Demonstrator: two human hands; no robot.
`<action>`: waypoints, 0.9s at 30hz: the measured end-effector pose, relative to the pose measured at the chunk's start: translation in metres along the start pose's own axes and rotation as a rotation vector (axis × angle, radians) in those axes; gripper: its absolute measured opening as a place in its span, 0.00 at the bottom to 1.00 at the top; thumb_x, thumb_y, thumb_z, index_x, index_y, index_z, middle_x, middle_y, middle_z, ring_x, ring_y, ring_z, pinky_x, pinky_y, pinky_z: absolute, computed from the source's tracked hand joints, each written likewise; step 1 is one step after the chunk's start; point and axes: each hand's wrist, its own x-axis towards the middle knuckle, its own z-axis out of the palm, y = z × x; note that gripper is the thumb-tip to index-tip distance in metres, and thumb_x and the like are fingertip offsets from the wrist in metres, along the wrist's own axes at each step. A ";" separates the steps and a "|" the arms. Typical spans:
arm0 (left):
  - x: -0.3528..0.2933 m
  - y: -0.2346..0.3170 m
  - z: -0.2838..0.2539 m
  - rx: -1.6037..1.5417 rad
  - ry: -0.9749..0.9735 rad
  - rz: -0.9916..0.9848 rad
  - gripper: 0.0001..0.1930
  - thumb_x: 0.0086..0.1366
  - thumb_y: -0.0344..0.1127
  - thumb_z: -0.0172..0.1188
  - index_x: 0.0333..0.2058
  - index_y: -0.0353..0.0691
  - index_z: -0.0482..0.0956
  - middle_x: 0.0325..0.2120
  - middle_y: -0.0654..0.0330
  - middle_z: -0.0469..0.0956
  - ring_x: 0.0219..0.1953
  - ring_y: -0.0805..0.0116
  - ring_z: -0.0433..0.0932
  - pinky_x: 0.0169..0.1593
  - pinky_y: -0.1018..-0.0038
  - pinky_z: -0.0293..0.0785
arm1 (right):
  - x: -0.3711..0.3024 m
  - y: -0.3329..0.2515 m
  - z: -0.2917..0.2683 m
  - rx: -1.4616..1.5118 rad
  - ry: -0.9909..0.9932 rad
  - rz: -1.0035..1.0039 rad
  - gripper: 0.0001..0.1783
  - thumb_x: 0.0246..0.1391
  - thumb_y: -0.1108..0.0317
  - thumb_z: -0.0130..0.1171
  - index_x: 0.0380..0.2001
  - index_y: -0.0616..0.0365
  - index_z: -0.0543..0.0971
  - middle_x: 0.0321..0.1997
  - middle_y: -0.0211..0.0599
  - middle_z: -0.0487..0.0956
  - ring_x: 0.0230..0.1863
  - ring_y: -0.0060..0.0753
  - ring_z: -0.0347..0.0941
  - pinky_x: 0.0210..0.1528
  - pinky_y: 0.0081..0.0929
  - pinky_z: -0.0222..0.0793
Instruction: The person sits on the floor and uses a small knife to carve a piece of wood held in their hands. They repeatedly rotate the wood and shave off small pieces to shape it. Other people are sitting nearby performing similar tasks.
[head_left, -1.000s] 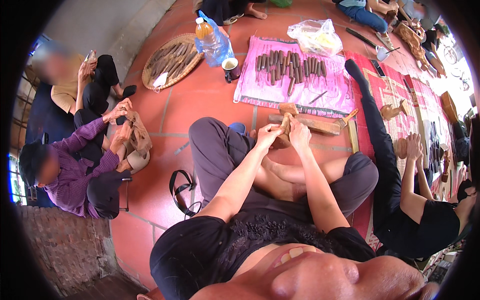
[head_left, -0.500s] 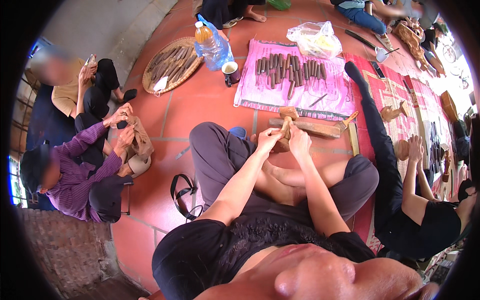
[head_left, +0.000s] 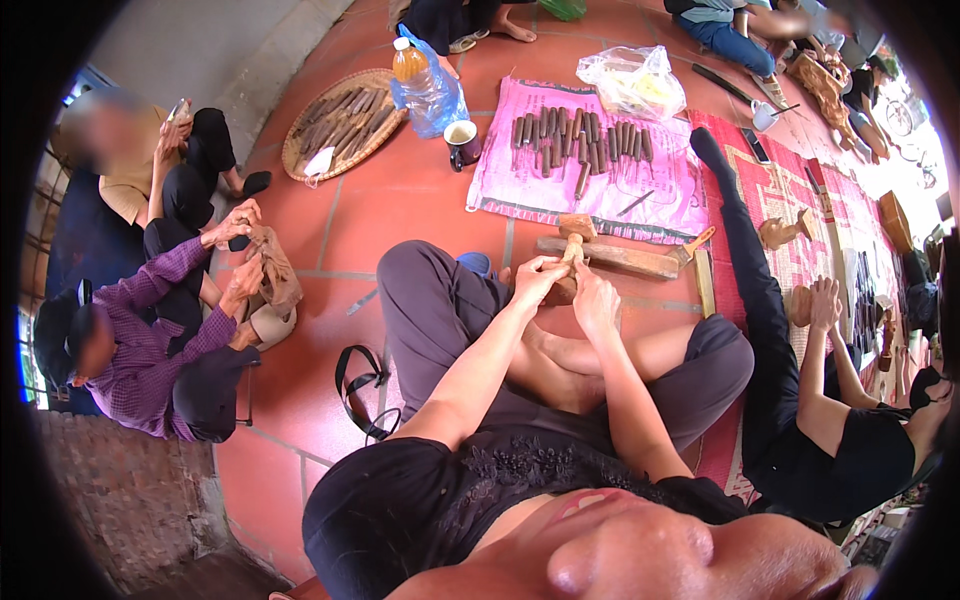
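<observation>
Between my bent knees stands a light-brown wooden carving, with a blocky top, a narrow neck and a wider base. My left hand is closed around its neck from the left side. From the right, my right hand presses closed fingers against the same neck. Whether a small blade sits in the right fingers is hidden. Just beyond the carving lies a long wooden beam, and a flat brush with a wooden handle rests at its right end.
Wooden-handled carving tools lie on a pink sheet ahead; more fill a round woven tray. A mug and a bottle in a blue bag stand between. People sit left and right. A black strap lies beside my left knee.
My right hand has shifted slightly down and toward me along the carving's neck. My left hand keeps its place on the wood. The person at right has moved their hands a little.
</observation>
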 end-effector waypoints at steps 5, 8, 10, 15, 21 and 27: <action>-0.002 0.008 0.002 0.048 -0.012 -0.066 0.23 0.60 0.49 0.70 0.52 0.48 0.82 0.41 0.60 0.83 0.39 0.66 0.81 0.32 0.67 0.77 | 0.036 0.009 0.007 -0.059 0.038 0.001 0.18 0.66 0.65 0.49 0.55 0.45 0.81 0.33 0.57 0.82 0.38 0.62 0.81 0.43 0.56 0.74; 0.000 0.013 0.005 0.055 -0.007 -0.070 0.23 0.60 0.49 0.69 0.52 0.49 0.82 0.40 0.61 0.83 0.39 0.66 0.81 0.32 0.66 0.77 | 0.053 0.019 0.010 -0.003 0.096 -0.035 0.18 0.66 0.65 0.50 0.55 0.44 0.81 0.32 0.57 0.82 0.37 0.62 0.80 0.42 0.57 0.74; 0.000 0.008 0.003 0.049 0.017 -0.081 0.22 0.60 0.49 0.69 0.52 0.49 0.82 0.40 0.62 0.83 0.39 0.67 0.81 0.32 0.66 0.77 | 0.041 0.016 0.011 -0.010 0.090 -0.038 0.18 0.66 0.65 0.51 0.55 0.44 0.82 0.32 0.58 0.82 0.37 0.62 0.80 0.41 0.57 0.74; -0.012 0.021 0.005 -0.055 0.052 -0.051 0.16 0.59 0.34 0.71 0.46 0.41 0.85 0.36 0.63 0.84 0.35 0.76 0.79 0.34 0.75 0.75 | 0.005 0.003 0.002 -0.056 0.045 -0.027 0.19 0.63 0.70 0.49 0.54 0.48 0.82 0.31 0.56 0.83 0.35 0.61 0.81 0.39 0.56 0.75; -0.009 0.025 0.011 -0.012 0.055 -0.104 0.17 0.58 0.38 0.72 0.46 0.43 0.85 0.34 0.64 0.83 0.33 0.76 0.79 0.29 0.74 0.73 | 0.055 0.015 0.006 0.012 0.094 -0.029 0.18 0.66 0.65 0.50 0.55 0.45 0.82 0.35 0.58 0.83 0.39 0.62 0.81 0.44 0.56 0.75; 0.005 -0.006 -0.001 0.011 -0.005 -0.040 0.21 0.59 0.47 0.71 0.51 0.51 0.83 0.40 0.63 0.84 0.38 0.67 0.81 0.31 0.66 0.76 | 0.005 0.002 0.005 -0.034 0.049 -0.039 0.18 0.62 0.70 0.50 0.51 0.49 0.83 0.31 0.56 0.83 0.35 0.61 0.81 0.40 0.57 0.75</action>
